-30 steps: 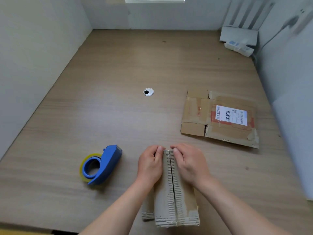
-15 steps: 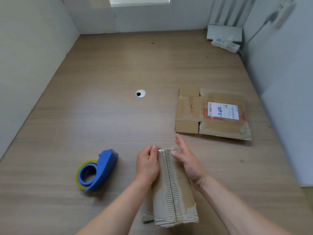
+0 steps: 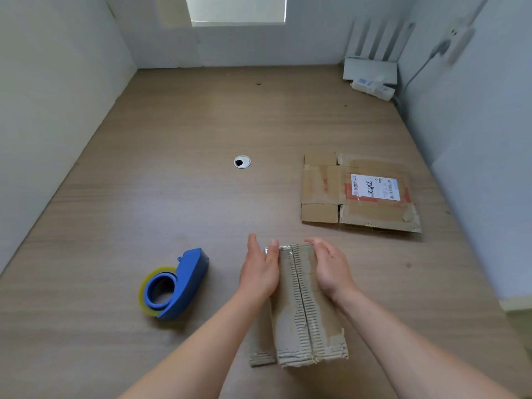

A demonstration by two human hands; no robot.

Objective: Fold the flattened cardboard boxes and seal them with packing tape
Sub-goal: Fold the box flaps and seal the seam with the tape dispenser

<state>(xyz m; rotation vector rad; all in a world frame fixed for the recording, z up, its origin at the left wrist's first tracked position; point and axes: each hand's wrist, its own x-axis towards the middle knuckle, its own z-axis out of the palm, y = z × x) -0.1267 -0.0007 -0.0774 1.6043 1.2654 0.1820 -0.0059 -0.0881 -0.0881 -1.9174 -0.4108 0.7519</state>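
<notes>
Since the box [image 3: 305,306] is looking light, semi-stiff and crushable, I'm judging the side walls the safest grip, not the frayed flap edges. The left hand [image 3: 260,272] and right hand [image 3: 331,269] are pressing its sides, fingers straight, not curled. It's sitting on the desk [image 3: 172,139] close in front, grey-brown and ribbed, flaps meeting on top.

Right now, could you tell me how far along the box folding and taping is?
Done: one cardboard box is folded up, its top flaps meeting along a centre seam. In hand: the left hand and right hand press against it from either side, fingers uncurled. Left: the tape dispenser lies untouched on the table, so sealing looks undone, and the second box lies flat.
</notes>
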